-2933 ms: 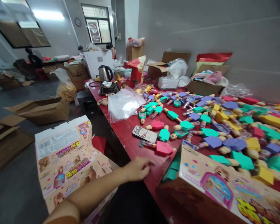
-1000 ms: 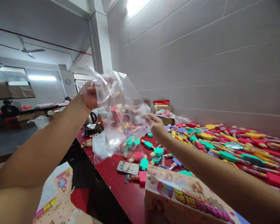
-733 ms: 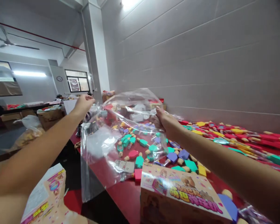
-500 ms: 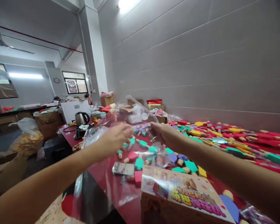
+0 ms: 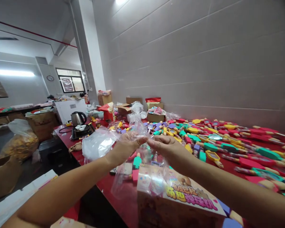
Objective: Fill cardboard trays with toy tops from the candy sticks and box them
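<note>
Firmly, left hand (image 5: 127, 149), right hand (image 5: 167, 148), both grips pinched on a clear plastic bag (image 5: 120, 181)

The left hand (image 5: 127, 150) and right hand (image 5: 165, 148), earlier spread wide apart, have come together fingertip to fingertip, gathering the clear plastic bag (image 5: 147, 180), now narrowed and hanging just above the printed box (image 5: 178, 193).

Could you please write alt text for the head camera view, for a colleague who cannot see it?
The left hand and right hand hold a clear plastic bag together above a printed cardboard box on a red table. Many brightly coloured toys spread across the table to the right, and an electric kettle stands farther back.
</note>
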{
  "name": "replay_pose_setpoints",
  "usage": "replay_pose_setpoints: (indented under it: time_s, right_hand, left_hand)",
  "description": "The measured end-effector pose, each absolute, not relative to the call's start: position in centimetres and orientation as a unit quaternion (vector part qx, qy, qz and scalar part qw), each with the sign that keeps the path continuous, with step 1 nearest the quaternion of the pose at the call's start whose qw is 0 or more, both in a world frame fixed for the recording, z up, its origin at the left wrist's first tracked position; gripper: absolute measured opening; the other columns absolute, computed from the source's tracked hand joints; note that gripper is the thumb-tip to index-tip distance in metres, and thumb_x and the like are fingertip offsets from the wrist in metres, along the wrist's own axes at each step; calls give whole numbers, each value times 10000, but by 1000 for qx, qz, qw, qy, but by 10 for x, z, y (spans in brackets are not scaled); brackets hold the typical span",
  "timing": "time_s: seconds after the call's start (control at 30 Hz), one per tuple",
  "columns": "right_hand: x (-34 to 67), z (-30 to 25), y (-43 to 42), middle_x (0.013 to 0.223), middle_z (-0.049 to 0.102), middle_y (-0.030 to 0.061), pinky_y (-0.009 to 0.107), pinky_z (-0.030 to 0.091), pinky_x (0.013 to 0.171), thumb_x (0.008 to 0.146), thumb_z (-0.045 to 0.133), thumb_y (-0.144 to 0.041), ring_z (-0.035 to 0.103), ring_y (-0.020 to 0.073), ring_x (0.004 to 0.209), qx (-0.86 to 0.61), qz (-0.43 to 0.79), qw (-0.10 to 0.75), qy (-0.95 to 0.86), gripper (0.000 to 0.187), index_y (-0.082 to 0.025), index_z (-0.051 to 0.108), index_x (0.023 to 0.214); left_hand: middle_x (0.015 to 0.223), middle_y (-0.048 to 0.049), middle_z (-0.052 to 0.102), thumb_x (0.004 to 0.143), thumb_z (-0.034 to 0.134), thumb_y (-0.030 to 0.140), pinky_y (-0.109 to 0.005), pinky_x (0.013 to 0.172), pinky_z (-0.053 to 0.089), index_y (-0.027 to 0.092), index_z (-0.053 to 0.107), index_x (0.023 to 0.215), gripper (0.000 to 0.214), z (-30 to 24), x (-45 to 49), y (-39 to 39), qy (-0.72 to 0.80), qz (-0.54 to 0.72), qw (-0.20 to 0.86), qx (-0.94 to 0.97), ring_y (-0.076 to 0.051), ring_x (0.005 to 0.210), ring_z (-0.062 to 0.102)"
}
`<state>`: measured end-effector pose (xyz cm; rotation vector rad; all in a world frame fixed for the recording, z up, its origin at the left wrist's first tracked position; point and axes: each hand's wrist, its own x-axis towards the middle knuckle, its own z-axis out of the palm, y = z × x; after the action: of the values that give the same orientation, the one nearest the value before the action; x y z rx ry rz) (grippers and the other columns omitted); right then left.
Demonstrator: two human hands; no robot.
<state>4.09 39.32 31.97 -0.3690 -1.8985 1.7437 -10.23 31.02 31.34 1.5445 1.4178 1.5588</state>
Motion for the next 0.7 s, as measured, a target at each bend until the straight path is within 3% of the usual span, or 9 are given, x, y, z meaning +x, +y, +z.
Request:
replay_pose_setpoints:
  time_s: [0.1, 0.17, 0.27, 0.33, 0.43, 0.5, 0.6, 0.7]
  right_hand:
    - [40, 315, 388, 593, 497, 0, 213, 337, 425, 642, 661, -624, 436, 79, 492, -140, 676, 288, -664, 487, -177, 468, 640]
    - [39, 311, 384, 620, 497, -1, 226, 329, 394, 732, 548, -626, 432, 89, 462, -141, 659, 283, -683, 444, -188, 478, 743]
    - [38, 302, 380, 679, 493, 1, 240, 361, 441, 805, 507, -472, 455, 107, 515, -123, 515, 302, -793, 282, -193, 475, 825]
    - [37, 296, 380, 793, 528, 35, 275, 415, 561, 757, 603, -385, 504, 145, 666, -99, 364, 349, -858, 242, -190, 491, 846]
    - [35, 290, 380, 931, 537, 83, 323, 432, 675, 667, 713, -393, 506, 200, 825, -75, 236, 414, -876, 385, -185, 492, 905]
    - [33, 292, 380, 861, 516, 73, 309, 427, 617, 699, 659, -480, 493, 182, 748, -91, 278, 429, -855, 406, -184, 444, 875]
    - [29, 300, 381, 709, 443, 15, 269, 376, 509, 755, 535, -570, 422, 132, 599, -151, 383, 417, -810, 408, -206, 353, 778]
    - [30, 304, 385, 652, 410, 2, 260, 344, 520, 807, 479, -524, 390, 121, 589, -152, 372, 390, -828, 359, -201, 369, 697]
  left_hand:
    - [459, 47, 406, 673, 619, 691, -210, 454, 297, 147, 472, 558, 575, 311, -101, 309, 543, 583, 256, 547, -57, 428, 354]
    - [675, 1, 589, 656, 674, 651, -228, 604, 432, 148, 587, 790, 527, 311, -97, 305, 497, 625, 320, 510, -108, 609, 542]
    - [958, -50, 633, 586, 674, 718, -310, 790, 471, 195, 503, 1126, 771, 315, -88, 299, 403, 644, 486, 433, -200, 895, 606]
    - [940, -54, 636, 580, 694, 690, -312, 781, 466, 188, 502, 1089, 740, 319, -83, 296, 405, 629, 537, 389, -219, 917, 605]
    - [912, -46, 644, 665, 737, 404, -285, 793, 455, 160, 556, 914, 393, 320, -82, 298, 430, 636, 523, 371, -194, 899, 607]
    - [962, -60, 658, 736, 666, 345, -301, 877, 439, 151, 594, 907, 269, 316, -85, 300, 416, 639, 522, 381, -200, 968, 597]
    - [1029, -68, 667, 768, 641, 406, -302, 989, 385, 145, 642, 941, 314, 308, -89, 299, 388, 625, 536, 414, -208, 1090, 556]
    - [894, -58, 686, 754, 683, 314, -284, 897, 457, 134, 649, 833, 200, 305, -94, 296, 390, 632, 538, 400, -175, 915, 624]
